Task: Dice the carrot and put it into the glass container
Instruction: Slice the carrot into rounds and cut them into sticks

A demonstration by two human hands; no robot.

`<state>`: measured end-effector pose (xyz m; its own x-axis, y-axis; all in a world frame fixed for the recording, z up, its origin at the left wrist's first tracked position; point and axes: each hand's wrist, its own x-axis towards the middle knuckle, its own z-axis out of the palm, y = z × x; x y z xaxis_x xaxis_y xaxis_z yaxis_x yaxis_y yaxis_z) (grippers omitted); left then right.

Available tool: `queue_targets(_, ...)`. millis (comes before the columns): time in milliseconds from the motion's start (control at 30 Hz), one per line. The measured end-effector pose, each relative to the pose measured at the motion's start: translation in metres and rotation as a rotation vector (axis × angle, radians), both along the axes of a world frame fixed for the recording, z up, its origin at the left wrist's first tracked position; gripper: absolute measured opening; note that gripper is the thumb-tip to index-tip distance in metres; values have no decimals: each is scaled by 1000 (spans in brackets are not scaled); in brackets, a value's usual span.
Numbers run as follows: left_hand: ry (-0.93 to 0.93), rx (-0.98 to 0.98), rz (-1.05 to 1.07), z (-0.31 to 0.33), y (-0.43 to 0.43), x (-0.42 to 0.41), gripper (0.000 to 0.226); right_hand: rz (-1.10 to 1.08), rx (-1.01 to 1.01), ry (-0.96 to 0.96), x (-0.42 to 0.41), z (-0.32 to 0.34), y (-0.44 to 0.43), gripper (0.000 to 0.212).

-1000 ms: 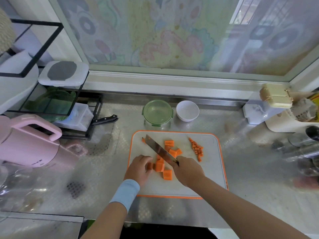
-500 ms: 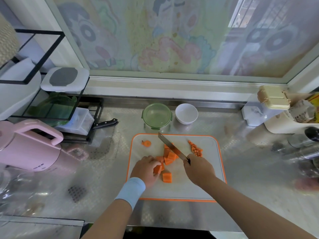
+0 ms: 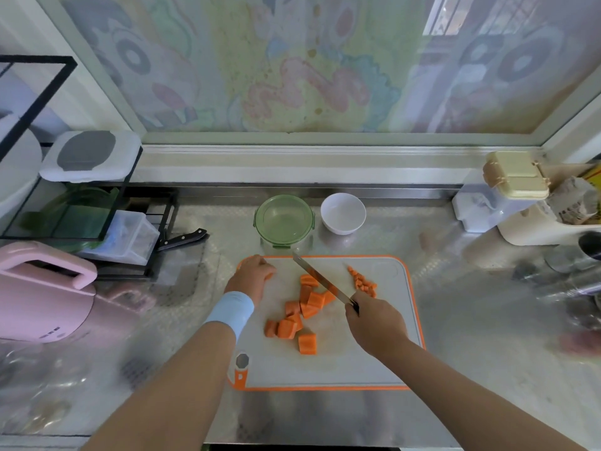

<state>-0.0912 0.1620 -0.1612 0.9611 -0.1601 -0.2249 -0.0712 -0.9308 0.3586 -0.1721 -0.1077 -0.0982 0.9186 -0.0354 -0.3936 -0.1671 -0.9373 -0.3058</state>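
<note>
Left hand (image 3: 252,276): at the 10 o'clock corner of the cutting board (image 3: 325,369), fingers curled down onto it; whether its grip encloses anything cannot be told. A pale blue wristband (image 3: 231,309) sits on that wrist.
Right hand (image 3: 374,323): at 4 o'clock on the board, grip closed round the handle of the knife (image 3: 320,281).
Knife: blade slants toward 11 o'clock, over the carrot chunks (image 3: 299,315).
Carrot chunks: large pieces clustered at the board's centre, one apart at 6 o'clock.
Small dice (image 3: 362,281): a loose row at 2 o'clock on the board.
Glass container (image 3: 284,219): green-rimmed, on the worktop (image 3: 325,415) just past the board at 12 o'clock; no carrot in it.
White bowl (image 3: 343,213): beside the container, at 1 o'clock.
Pink kettle (image 3: 42,294): at 9 o'clock, well apart.
</note>
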Motion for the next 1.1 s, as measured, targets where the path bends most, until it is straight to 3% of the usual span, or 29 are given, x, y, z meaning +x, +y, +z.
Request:
queue_targets(200,-4,-33,119,2,21,13,27,35,15,-9,7,-7,5,25)
queue_targets(333,-125,-7,115,19,10,6,29,36,13,-7,10,-7,3,24)
queue_targets(500,-115,-121,-55,33,-47,-17,29,-20,-7,-8,9,0,-8,24)
queue_targets(567,-48,-131,-122,32,-74,-27,43,-45,-9,4,6,1,-12,23)
queue_targets(633,20,-6,-246,25,-92,-35,59,-75,6,28,2,0,-16,23)
queue_targets(700,34,99,-331,19,-95,-37,54,-93,18,60,-3,-1,-18,21)
queue_targets(833,-17,103,-335,17,-78,-40,35,-74,86,75,-15,-8,-14,20)
queue_targets(1100,-42,-13,-244,22,-63,-53,40,-121,197,112,-26,-11,-9,22)
